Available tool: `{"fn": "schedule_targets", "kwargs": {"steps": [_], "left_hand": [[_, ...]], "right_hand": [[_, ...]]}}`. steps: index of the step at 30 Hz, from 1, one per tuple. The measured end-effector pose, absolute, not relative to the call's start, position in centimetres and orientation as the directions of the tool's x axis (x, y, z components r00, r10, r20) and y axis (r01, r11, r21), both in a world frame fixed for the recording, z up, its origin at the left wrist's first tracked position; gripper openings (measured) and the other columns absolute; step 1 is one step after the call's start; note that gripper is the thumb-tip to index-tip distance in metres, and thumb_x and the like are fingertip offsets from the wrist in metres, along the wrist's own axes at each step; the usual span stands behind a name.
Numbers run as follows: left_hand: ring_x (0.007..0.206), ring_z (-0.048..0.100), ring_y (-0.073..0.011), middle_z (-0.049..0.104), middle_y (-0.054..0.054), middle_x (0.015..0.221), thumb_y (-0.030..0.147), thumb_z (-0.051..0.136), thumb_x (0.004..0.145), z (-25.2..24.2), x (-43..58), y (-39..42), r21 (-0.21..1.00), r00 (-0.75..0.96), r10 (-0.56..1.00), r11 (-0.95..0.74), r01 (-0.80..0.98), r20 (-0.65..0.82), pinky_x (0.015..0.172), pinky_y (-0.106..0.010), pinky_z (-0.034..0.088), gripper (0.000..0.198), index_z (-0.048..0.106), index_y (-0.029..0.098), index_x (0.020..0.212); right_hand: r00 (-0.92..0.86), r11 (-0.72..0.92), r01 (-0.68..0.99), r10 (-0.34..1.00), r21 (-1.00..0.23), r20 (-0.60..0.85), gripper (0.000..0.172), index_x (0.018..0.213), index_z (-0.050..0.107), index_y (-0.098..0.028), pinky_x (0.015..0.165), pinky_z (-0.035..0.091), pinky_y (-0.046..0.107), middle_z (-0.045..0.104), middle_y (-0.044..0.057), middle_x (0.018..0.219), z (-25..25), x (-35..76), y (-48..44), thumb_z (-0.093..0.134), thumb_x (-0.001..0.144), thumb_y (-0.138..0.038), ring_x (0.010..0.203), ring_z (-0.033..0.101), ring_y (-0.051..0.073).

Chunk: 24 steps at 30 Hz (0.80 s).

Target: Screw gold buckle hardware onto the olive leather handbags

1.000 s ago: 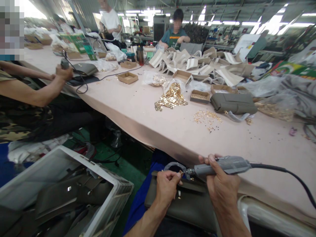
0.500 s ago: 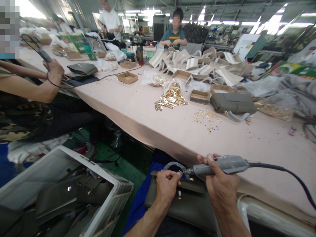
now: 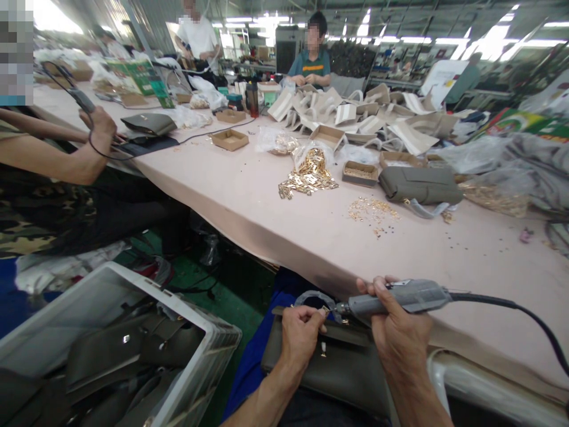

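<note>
- Driver point(image 3: 402, 296) runs approx. L–R in your R hand point(image 3: 402, 341), its bit point(image 3: 342, 308) pointing L at the small metal piece point(image 3: 326, 309).
- Your L hand point(image 3: 297, 338) is nearer the piece: fingers pinched on it, bit right beside; can't tell if touching.
- R fingers wrapped round driver body.
- Grey-green bag point(image 3: 338, 376) lies under both hands, approx. on your lap, below tabletop point(image 3: 249, 196) edge.
- Count w/ you: 1 driver, 1 metal piece pinched, 1 bag.
- Elsewhere: 1 similar handbag point(image 3: 420, 187) on tabletop, R; 1 crate point(image 3: 222, 350) at your L, contents overlap, no count; 1 pile gold plates point(image 3: 313, 172), too many to count.
- Co-worker's hand point(image 3: 103, 121), far L: 1 tool point(image 3: 81, 99).
</note>
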<state>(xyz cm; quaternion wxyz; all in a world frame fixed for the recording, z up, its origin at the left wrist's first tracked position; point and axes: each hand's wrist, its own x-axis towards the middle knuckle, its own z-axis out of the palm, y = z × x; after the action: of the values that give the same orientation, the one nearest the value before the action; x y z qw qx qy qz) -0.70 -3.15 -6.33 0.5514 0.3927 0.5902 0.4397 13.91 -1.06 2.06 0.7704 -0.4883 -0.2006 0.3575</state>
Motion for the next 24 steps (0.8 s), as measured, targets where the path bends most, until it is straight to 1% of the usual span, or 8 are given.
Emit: {"fn": "schedule_targets", "kwargs": {"steps": [6, 14, 19, 24], "left_hand": [[0.048, 0.057, -0.0147, 0.07, -0.006, 0.053, 0.037, 0.072, 0.08, -6.14, -0.67, -3.25, 0.951, -0.087, 0.947, 0.308, -0.019, -0.309, 0.052, -0.025, 0.04, 0.031, 0.075, 0.015, 0.058], [0.05, 0.059, -0.0163, 0.069, -0.006, 0.052, 0.035, 0.071, 0.081, -5.75, -0.71, -3.08, 0.956, -0.098, 0.952, 0.292, 0.007, -0.29, 0.054, -0.026, 0.04, 0.031, 0.075, 0.015, 0.056], [0.049, 0.058, -0.0161, 0.069, -0.005, 0.051, 0.034, 0.071, 0.08, -5.56, -0.73, -3.16, 0.953, -0.092, 0.949, 0.302, 0.001, -0.301, 0.053, -0.027, 0.039, 0.031, 0.074, 0.015, 0.055], [0.049, 0.056, -0.0151, 0.068, -0.005, 0.05, 0.034, 0.071, 0.081, -5.52, -0.78, -3.11, 0.953, -0.091, 0.95, 0.302, 0.02, -0.299, 0.053, -0.027, 0.037, 0.033, 0.074, 0.015, 0.054]], "right_hand": [[0.664, 0.268, -0.366, 0.746, -0.891, -0.048, 0.045, 0.1, 0.067, -0.016, 0.098, 0.06, 0.055, 0.068, -0.001, 0.08, 2.45, 13.73, -1.1, 0.095, 0.067, -0.029, 0.072, 0.068, 0.014], [0.656, 0.269, -0.373, 0.753, -0.888, -0.048, 0.044, 0.099, 0.066, -0.017, 0.099, 0.059, 0.056, 0.068, -0.001, 0.081, 2.26, 13.81, -1.14, 0.095, 0.067, -0.025, 0.074, 0.068, 0.015], [0.65, 0.269, -0.366, 0.759, -0.891, -0.038, 0.043, 0.099, 0.067, -0.017, 0.099, 0.059, 0.058, 0.067, -0.002, 0.08, 2.21, 13.93, -1.13, 0.094, 0.067, -0.026, 0.073, 0.067, 0.014], [0.663, 0.271, -0.354, 0.748, -0.895, -0.036, 0.041, 0.098, 0.067, -0.016, 0.099, 0.059, 0.055, 0.068, -0.002, 0.079, 2.51, 13.86, -1.11, 0.094, 0.068, -0.026, 0.072, 0.066, 0.014]]}}
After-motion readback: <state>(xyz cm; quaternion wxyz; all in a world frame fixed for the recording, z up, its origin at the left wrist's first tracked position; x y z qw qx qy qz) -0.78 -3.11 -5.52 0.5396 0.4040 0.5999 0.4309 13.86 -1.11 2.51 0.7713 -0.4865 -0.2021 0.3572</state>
